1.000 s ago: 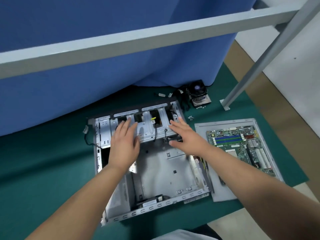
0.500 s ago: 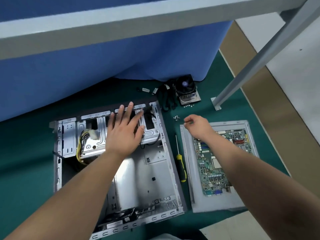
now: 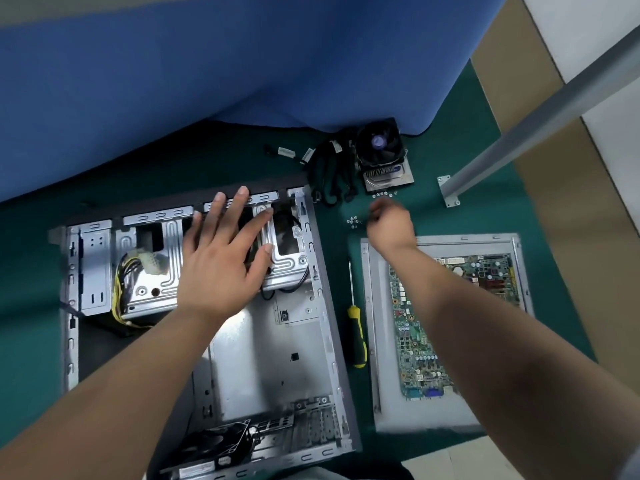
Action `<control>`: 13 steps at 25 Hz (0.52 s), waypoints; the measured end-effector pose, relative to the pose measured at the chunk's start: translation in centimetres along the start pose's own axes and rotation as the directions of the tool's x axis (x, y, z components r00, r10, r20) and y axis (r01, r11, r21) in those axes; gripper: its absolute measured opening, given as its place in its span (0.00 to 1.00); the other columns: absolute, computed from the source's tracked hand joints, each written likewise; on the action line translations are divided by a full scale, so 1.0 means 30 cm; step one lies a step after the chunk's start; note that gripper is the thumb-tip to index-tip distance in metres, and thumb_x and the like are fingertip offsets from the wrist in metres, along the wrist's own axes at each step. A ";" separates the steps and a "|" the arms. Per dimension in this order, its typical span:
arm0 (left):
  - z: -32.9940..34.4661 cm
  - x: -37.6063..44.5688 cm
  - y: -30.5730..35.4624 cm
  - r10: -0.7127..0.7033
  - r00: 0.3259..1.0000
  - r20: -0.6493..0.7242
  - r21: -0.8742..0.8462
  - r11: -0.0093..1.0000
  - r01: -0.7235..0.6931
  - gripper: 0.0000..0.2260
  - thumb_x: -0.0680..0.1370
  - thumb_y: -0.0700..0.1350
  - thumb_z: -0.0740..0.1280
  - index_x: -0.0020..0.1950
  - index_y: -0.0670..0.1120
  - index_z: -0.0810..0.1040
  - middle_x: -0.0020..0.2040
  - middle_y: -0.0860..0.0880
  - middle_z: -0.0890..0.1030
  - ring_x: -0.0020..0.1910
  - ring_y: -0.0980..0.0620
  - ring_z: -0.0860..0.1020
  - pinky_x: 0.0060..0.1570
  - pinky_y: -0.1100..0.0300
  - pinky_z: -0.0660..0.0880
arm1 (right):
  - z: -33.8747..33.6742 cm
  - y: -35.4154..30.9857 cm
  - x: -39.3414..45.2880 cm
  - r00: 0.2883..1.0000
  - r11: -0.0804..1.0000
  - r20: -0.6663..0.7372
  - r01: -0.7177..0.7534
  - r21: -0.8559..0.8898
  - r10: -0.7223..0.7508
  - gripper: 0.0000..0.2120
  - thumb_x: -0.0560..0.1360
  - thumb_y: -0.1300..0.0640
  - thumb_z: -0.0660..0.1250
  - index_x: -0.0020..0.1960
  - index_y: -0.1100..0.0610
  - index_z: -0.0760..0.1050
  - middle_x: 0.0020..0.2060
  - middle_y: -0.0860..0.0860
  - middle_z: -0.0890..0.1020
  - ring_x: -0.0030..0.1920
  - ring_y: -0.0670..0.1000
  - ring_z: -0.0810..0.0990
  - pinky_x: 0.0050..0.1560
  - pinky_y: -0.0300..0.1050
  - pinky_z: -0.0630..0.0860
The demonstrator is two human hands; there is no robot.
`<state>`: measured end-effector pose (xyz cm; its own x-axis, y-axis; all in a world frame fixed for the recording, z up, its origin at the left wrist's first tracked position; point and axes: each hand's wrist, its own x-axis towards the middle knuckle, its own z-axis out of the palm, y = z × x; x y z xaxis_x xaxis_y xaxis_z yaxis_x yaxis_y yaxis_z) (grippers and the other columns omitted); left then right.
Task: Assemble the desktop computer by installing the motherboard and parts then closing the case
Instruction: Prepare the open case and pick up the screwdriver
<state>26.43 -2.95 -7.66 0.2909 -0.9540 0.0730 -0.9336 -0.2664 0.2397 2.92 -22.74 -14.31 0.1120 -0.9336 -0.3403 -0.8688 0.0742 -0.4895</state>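
An open grey computer case lies flat on the green mat, its drive cage at the far end. My left hand rests flat on that cage with fingers spread. The green motherboard lies on the grey side panel to the right of the case. My right hand hovers past the panel's far edge, fingers curled, close to a cluster of small silver screws. Whether it pinches a screw is hidden by blur. A yellow-handled screwdriver lies between case and panel.
A CPU cooler with fan and a bundle of black cables sit at the back by a blue curtain. More screws lie before the cooler. A grey metal frame leg slants down to a foot plate.
My right hand left the case, crossed over the motherboard and reached the screws beyond the panel. My left hand stayed on the drive cage. The view shifted right and downward.
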 end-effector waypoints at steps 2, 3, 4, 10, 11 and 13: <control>0.005 -0.001 -0.003 0.004 1.000 -0.004 0.002 1.000 -0.004 0.23 0.83 0.60 0.54 0.78 0.62 0.65 0.84 0.58 0.51 0.83 0.52 0.48 0.79 0.49 0.43 | -0.016 0.007 0.039 0.994 0.995 -0.075 -0.074 0.069 0.079 0.12 0.79 0.60 0.60 0.59 0.54 0.78 0.60 0.57 0.78 0.53 0.62 0.80 0.54 0.49 0.77; 0.006 -0.002 -0.003 0.006 1.000 -0.003 0.002 1.000 -0.006 0.23 0.83 0.60 0.54 0.78 0.62 0.65 0.84 0.58 0.51 0.83 0.52 0.48 0.79 0.49 0.44 | -0.025 0.009 0.060 0.990 0.990 -0.085 -0.100 0.099 0.109 0.13 0.80 0.60 0.59 0.60 0.55 0.78 0.61 0.57 0.78 0.53 0.62 0.80 0.55 0.49 0.78; 0.007 -0.001 -0.003 0.006 1.000 -0.003 0.002 1.000 -0.006 0.23 0.83 0.60 0.54 0.78 0.62 0.65 0.84 0.58 0.51 0.83 0.52 0.48 0.79 0.48 0.44 | -0.030 0.010 0.080 0.986 0.984 -0.094 -0.123 0.125 0.135 0.14 0.80 0.60 0.58 0.61 0.55 0.78 0.61 0.57 0.78 0.53 0.62 0.80 0.55 0.49 0.78; 0.008 -0.005 -0.001 0.004 1.000 0.007 0.010 1.000 -0.004 0.23 0.83 0.59 0.54 0.78 0.61 0.66 0.84 0.57 0.52 0.83 0.51 0.48 0.80 0.44 0.48 | -0.017 0.011 0.151 0.935 0.944 -0.187 -0.267 0.194 0.302 0.09 0.78 0.59 0.63 0.56 0.55 0.79 0.57 0.56 0.81 0.54 0.60 0.82 0.56 0.46 0.77; 0.008 -0.004 0.000 0.005 1.000 0.009 0.009 1.000 -0.005 0.23 0.83 0.59 0.54 0.78 0.61 0.66 0.84 0.57 0.52 0.83 0.51 0.48 0.80 0.43 0.48 | -0.013 0.014 0.155 0.934 0.944 -0.186 -0.270 0.189 0.304 0.09 0.78 0.59 0.63 0.55 0.54 0.80 0.56 0.56 0.82 0.53 0.59 0.82 0.53 0.44 0.76; 0.006 -0.003 0.000 0.008 1.000 0.012 0.012 1.000 -0.008 0.23 0.83 0.59 0.54 0.78 0.61 0.66 0.84 0.57 0.52 0.83 0.51 0.48 0.80 0.43 0.48 | -0.006 0.016 0.158 0.935 0.950 -0.192 -0.269 0.157 0.297 0.10 0.77 0.60 0.61 0.50 0.53 0.81 0.55 0.55 0.82 0.47 0.58 0.80 0.47 0.41 0.72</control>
<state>26.35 -2.89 -7.84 0.2812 -0.9576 0.0633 -0.9382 -0.2604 0.2279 2.95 -27.20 -16.02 -0.2458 -0.9186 -0.3093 -0.7802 0.3769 -0.4993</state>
